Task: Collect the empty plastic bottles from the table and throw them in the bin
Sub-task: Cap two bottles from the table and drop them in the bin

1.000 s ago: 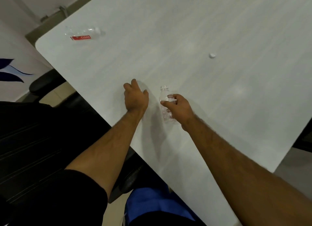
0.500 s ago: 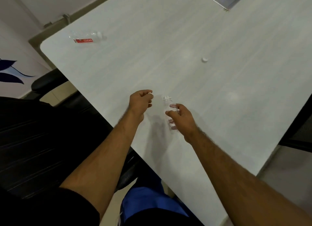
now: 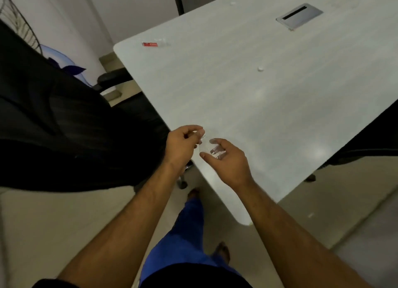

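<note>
Two bare hands meeting over the near edge of the pale table (image 3: 247, 107), both on one small clear bottle (image 3: 207, 148). Right hand (image 3: 226, 160) wrapped round the bottle's body, fingers (image 3: 216, 152) curled and clamped on it, seen blurred through the plastic. Left hand (image 3: 183, 145) pinched at the bottle's top end, thumb and fingertips pressed together there; too blurred to tell whether on a cap or the bare neck. Held just above the table, not resting on it. Far off near the table's back left corner, a second clear bottle (image 3: 155, 44) lying on its side, red label facing up, well apart from the hands. A loose white cap (image 3: 260, 68) alone on the tabletop to the right of centre, nothing beside it. Further back, a grey cable hatch (image 3: 299, 16) set flush in the table. To the left, a black office chair (image 3: 64, 124) pushed close against the table's edge, its armrest under the rim, crowding that side. Below, blue trousers (image 3: 183, 244) and bare feet on a beige floor (image 3: 53, 234). No clear sight of a bin.
</note>
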{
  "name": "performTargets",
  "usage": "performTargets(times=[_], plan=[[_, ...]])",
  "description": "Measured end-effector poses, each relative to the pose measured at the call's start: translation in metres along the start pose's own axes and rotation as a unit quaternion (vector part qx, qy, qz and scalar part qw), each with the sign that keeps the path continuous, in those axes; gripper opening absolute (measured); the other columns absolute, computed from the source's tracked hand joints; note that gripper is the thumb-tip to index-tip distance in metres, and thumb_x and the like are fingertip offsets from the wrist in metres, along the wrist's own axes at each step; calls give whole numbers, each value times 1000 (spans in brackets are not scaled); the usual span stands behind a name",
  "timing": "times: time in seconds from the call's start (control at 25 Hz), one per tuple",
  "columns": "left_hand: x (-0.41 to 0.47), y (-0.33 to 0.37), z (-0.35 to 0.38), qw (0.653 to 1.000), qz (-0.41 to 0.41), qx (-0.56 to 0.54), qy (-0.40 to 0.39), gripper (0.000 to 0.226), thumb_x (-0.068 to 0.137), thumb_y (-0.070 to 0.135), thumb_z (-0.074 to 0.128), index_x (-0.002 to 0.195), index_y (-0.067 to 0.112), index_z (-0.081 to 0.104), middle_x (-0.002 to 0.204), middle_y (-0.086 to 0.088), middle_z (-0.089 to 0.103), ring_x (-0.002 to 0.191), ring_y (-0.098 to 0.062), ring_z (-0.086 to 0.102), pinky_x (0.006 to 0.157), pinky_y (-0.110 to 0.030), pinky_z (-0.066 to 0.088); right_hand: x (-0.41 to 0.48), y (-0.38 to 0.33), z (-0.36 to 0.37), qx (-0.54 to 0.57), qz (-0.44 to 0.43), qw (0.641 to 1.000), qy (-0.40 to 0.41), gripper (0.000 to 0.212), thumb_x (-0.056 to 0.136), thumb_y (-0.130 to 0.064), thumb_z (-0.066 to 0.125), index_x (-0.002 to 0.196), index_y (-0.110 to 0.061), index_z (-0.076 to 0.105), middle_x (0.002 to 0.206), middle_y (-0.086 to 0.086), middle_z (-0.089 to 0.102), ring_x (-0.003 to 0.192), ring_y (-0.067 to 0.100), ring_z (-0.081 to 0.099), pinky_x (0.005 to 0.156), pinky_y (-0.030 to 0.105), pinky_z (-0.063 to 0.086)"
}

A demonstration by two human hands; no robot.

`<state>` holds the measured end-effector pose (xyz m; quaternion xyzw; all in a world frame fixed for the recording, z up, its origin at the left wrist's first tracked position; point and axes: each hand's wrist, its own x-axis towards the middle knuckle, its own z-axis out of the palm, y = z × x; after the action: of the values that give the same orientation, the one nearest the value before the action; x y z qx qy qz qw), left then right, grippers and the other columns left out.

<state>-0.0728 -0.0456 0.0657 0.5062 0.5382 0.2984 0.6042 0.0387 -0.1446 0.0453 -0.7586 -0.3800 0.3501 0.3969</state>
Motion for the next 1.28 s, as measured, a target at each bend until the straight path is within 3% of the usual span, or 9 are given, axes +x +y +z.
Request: performTargets(times=[0.12,0.32,0.44,0.56,0.72,0.88,0.96,1.08,1.28], plan=[[-73,-23,-39,993,-39,-54,95,16,89,14,70,104,9,75,94,-8,76,85,-19,72,75,-30,60,-61,-7,31,-34,-55,997,-36,39,78,-54,71,113,-38,65,97,-20,68,87,4,66,78,29,58],[-137,-38,-130,975,-60,-65,204,18,84,21,76,91,4,74,79,-4,73,66,-9,69,56,-17,54,-127,-33,111,-146,-165,975,-33,45,81,-62,62,120,-40,63,97,-14,67,81,4,64,68,26,57],[-164,-51,-209,962,-57,-106,245,15,84,19,76,90,6,74,81,-3,73,71,-8,67,66,-19,55,-163,-61,179,-167,-207,963,-37,57,78,-60,67,128,-34,62,106,-12,67,88,6,65,71,27,56],[-195,-74,-311,948,-46,-194,250,16,85,11,74,99,4,75,88,-8,74,82,-17,68,83,-29,58,-198,-95,264,-23,-122,977,-170,54,72,-60,72,119,-34,63,104,-14,68,92,4,67,78,28,57],[-231,-110,-460,945,-20,-237,224,15,89,6,66,102,8,73,84,-2,75,78,-13,68,76,-24,55,-249,-146,388,117,34,931,-344,39,81,-35,79,111,-15,68,96,1,72,84,19,68,72,35,56],[-238,-114,-574,948,-20,-254,192,19,94,7,58,108,10,71,94,-4,73,83,-13,67,79,-23,55,-267,-202,477,156,50,902,-400,22,82,-28,77,94,-11,71,80,8,63,72,25,54,58,29,43],[-220,-109,-621,946,-11,-260,196,19,94,6,58,106,10,71,92,-4,74,81,-12,69,78,-23,56,-256,-230,517,139,32,910,-390,25,83,-30,77,98,-11,71,82,6,66,74,25,57,58,28,45],[-168,-103,-664,938,-6,-212,275,11,87,7,70,95,12,75,89,-5,76,88,-18,70,85,-30,55,-226,-259,570,-72,-113,954,-270,49,75,-56,75,114,-28,67,96,-10,69,84,12,67,70,28,56],[-46,-69,-735,900,-17,-230,370,10,77,9,80,81,13,72,82,-3,73,83,-18,66,78,-31,55,-145,-322,664,-204,-269,934,-115,56,78,-61,68,123,-29,60,111,-10,68,91,12,66,71,28,54]])
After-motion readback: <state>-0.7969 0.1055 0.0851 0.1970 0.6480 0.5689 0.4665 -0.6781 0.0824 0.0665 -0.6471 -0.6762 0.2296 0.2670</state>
